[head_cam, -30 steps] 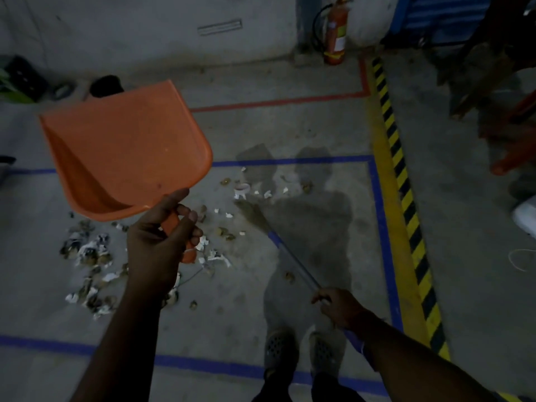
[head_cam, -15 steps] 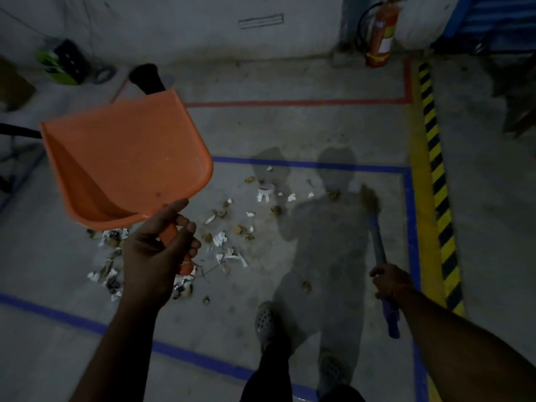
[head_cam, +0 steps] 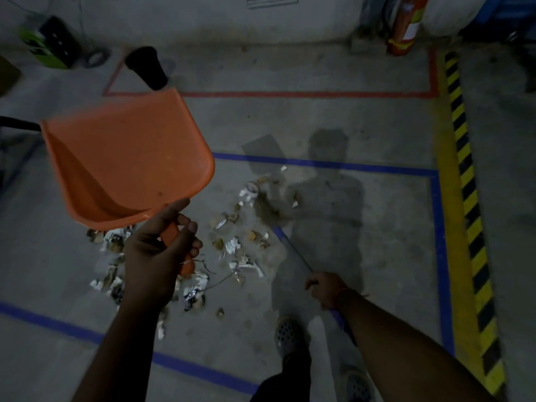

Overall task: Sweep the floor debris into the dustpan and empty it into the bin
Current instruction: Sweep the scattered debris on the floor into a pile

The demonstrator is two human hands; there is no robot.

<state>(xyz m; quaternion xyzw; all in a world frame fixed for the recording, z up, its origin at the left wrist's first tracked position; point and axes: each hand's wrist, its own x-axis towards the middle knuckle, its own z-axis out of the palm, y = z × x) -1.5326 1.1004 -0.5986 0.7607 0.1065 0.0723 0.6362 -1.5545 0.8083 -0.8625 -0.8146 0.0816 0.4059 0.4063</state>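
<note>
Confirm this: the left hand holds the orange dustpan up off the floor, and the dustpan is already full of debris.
Not quite. The head view shows the left hand holding the dustpan up, but it is empty; the debris lies on the floor.

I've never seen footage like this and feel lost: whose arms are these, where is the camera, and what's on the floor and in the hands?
There is no machine here. A person wears a camera on their head that looks down, so you see their own arms. The left hand holds an orange dustpan by its handle, raised off the floor. The right hand grips a blue-handled broom, whose head meets the debris scattered on the concrete floor. Their shoes show below.
</note>
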